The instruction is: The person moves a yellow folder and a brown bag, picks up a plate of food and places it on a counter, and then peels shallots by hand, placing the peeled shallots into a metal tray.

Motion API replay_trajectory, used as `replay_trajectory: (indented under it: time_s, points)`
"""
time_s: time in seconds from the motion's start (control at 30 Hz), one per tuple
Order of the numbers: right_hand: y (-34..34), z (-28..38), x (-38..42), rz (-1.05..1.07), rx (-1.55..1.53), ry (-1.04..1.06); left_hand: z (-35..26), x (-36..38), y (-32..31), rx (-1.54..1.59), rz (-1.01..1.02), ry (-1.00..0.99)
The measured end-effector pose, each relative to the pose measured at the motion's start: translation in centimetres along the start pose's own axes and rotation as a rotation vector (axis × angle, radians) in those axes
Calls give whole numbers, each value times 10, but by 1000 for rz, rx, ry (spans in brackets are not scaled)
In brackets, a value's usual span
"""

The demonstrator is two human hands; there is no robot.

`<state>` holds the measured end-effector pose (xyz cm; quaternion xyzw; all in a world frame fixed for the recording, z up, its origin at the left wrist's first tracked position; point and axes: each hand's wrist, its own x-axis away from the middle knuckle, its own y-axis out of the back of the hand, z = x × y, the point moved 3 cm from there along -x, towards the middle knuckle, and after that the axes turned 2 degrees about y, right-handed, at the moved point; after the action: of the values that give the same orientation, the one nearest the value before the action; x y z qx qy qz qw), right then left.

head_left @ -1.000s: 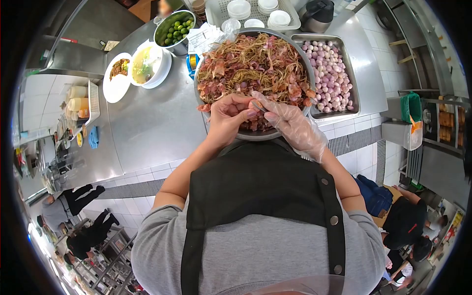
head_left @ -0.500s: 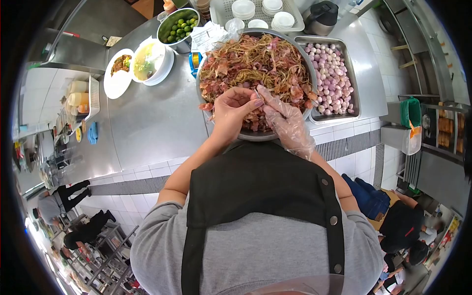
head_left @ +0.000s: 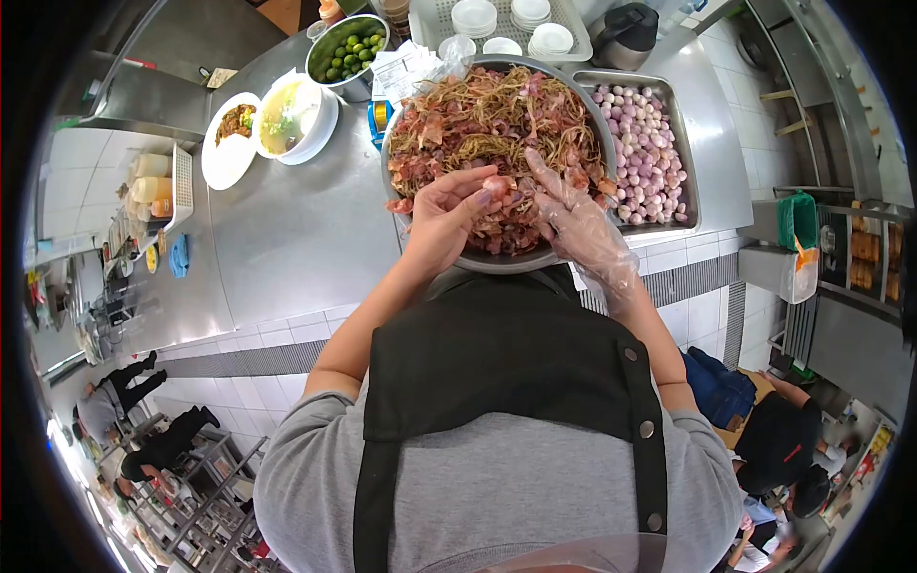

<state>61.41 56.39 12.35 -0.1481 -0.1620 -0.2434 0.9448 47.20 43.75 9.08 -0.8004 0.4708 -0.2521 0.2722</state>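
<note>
My bare left hand (head_left: 457,212) pinches a reddish shallot (head_left: 497,187) between thumb and fingertips. To its right, my right hand (head_left: 579,225), in a clear plastic glove, has its fingers apart, the index finger pointing up and away; I see nothing held in it. Both hands are over the near part of a big metal bowl (head_left: 611,143) heaped with shallot skins and stringy dry roots (head_left: 497,105). Directly right of the bowl, a metal tray (head_left: 693,181) holds many peeled pink-white shallots (head_left: 645,153).
On the steel counter (head_left: 296,229) stand a pot of green limes (head_left: 351,59), a bowl of soup (head_left: 287,119) and a plate of food (head_left: 229,158). Behind are a basket of small white dishes (head_left: 549,40) and a dark jug (head_left: 623,36). Other people work at both lower sides.
The hands have separated. My right hand has moved right and its fingers have spread, while the left has turned slightly, bringing the shallot into view.
</note>
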Motion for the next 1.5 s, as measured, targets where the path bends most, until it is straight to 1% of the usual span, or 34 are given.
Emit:
replay_trajectory:
  time_s: [0.07,0.1,0.13,0.17,0.2,0.27,0.3,0.37,0.4,0.47,0.6,0.67,0.73,0.8,0.87,0.9,0.97,1.03,1.1,1.13,1.17,1.2,1.27,1.3,1.37,1.4,1.47,1.5]
  points:
    - [-8,19,10,-26,190,144,-1,2,-1,20,-13,1]
    - [-5,24,12,-26,192,142,-1,3,0,40,-30,2]
    - [-3,26,13,49,149,75,0,3,2,41,-32,2]
    - [-2,26,14,126,106,9,2,4,5,-26,-15,-33]
    - [-1,22,12,128,104,9,-1,5,3,-94,2,-69]
    - [1,11,8,148,247,39,-4,6,-3,-94,-22,-64]
    - [-1,11,8,148,248,39,-5,6,-6,-91,-45,-59]
    - [-11,17,11,181,259,167,-2,6,-4,-82,-49,-64]
    - [-16,23,15,180,259,166,0,6,-3,-74,-54,-67]
    - [-24,32,23,232,141,88,1,7,0,-93,-46,-67]
    - [-19,20,19,242,133,42,-1,10,-5,-193,-41,-67]
    - [-17,16,18,256,232,189,3,10,1,-224,-52,-56]
    - [-17,22,21,271,253,159,2,11,2,-256,-60,-42]
    - [-16,22,23,282,275,131,-1,12,-1,-218,6,-40]
    - [-14,19,24,322,358,297,-2,14,0,-210,17,1]
    - [-13,18,24,322,358,297,-2,15,0,-204,26,40]
    - [-10,18,25,354,353,326,-3,15,-2,-168,27,33]
    - [-11,11,22,335,324,326,-5,16,-4,-134,28,26]
    - [-16,4,21,314,294,326,-10,17,-6,-252,-11,27]
    - [-19,3,20,249,339,368,-9,16,-7,-252,-10,27]
    - [-21,4,20,184,385,410,-9,16,-6,-296,-64,10]
    - [-22,6,22,188,387,410,-9,16,-5,-340,-121,-9]
    - [-24,13,23,112,551,380,-10,16,-9,-316,-164,13]
    - [-24,9,21,117,550,381,-10,16,-11,-294,-202,39]
    - [-23,1,17,83,388,461,-7,16,-10,-286,-205,33]
    - [-22,3,18,82,387,461,-4,15,-9,-276,-205,31]
    - [-19,1,20,138,58,83,-2,15,-7,-310,-201,21]
    - [-18,4,21,135,58,81,-3,15,-6,-345,-199,7]
